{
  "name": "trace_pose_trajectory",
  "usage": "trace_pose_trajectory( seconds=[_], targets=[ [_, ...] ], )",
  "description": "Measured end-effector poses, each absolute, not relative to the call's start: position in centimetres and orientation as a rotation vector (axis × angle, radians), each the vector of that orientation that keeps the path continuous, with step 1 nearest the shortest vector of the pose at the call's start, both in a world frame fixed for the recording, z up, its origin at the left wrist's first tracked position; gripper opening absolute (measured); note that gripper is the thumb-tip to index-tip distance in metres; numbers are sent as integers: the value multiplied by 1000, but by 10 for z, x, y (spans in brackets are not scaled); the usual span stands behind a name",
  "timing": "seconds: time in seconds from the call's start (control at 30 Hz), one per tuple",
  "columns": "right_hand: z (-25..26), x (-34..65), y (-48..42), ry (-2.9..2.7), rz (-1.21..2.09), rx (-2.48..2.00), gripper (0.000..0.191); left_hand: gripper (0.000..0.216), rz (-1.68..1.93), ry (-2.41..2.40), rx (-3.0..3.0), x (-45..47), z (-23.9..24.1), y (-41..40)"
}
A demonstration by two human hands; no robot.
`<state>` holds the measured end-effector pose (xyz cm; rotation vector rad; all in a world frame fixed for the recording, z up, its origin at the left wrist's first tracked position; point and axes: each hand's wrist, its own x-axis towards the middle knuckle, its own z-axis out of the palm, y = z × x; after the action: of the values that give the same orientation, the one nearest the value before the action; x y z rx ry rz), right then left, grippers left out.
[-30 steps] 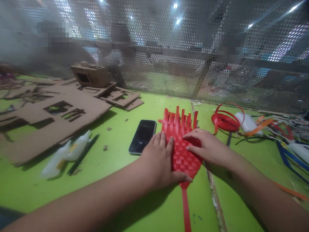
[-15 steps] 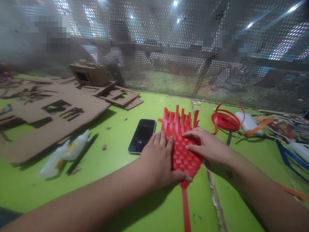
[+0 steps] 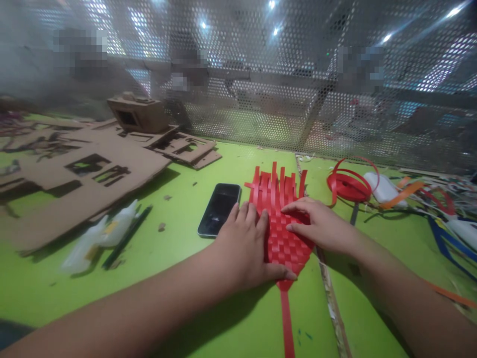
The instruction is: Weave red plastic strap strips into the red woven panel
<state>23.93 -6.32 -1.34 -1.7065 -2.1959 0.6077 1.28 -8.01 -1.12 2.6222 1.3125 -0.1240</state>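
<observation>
A woven piece of red strips [image 3: 285, 238] lies flat on the green table, with loose strip ends standing up at its far side and one long strip running from its pointed near end. My left hand [image 3: 246, 248] rests on its left edge, fingers stretched forward and thumb across the near tip. On the right edge lies my right hand [image 3: 316, 221], thumb and forefinger apart on the weave; its other fingers are partly hidden. Left of the weave, a black phone [image 3: 219, 209] lies beside my left fingertips.
Cut cardboard sheets [image 3: 93, 184] and a small cardboard box [image 3: 139, 114] are at left. Glue bottles [image 3: 97, 241] and a dark pen [image 3: 126, 238] lie nearer. At right sit a red strip roll [image 3: 348, 186] and coloured strips [image 3: 404, 194]. A perforated metal screen [image 3: 253, 99] stands behind.
Both hands stay in place on the red weave. A loose strip end at its far left has shifted slightly to the right.
</observation>
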Motion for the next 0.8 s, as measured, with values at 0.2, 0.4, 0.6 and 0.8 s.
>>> trace_pose_trajectory(
  seconds=[0.2,0.4,0.6,0.8],
  targets=[
    [-15,241,-61,-2205,610,-1697,37,116,-97,1288,2692,13,-6,-80],
    [-13,240,-60,-2237,629,-1701,35,111,-48,1252,2728,14,-6,-79],
    [-12,241,-63,-2229,635,-1713,37,65,375,1445,2577,-1,-9,-23],
    [-11,242,-65,-2241,649,-1722,36,48,453,1265,2529,-12,-25,25]
  ],
)
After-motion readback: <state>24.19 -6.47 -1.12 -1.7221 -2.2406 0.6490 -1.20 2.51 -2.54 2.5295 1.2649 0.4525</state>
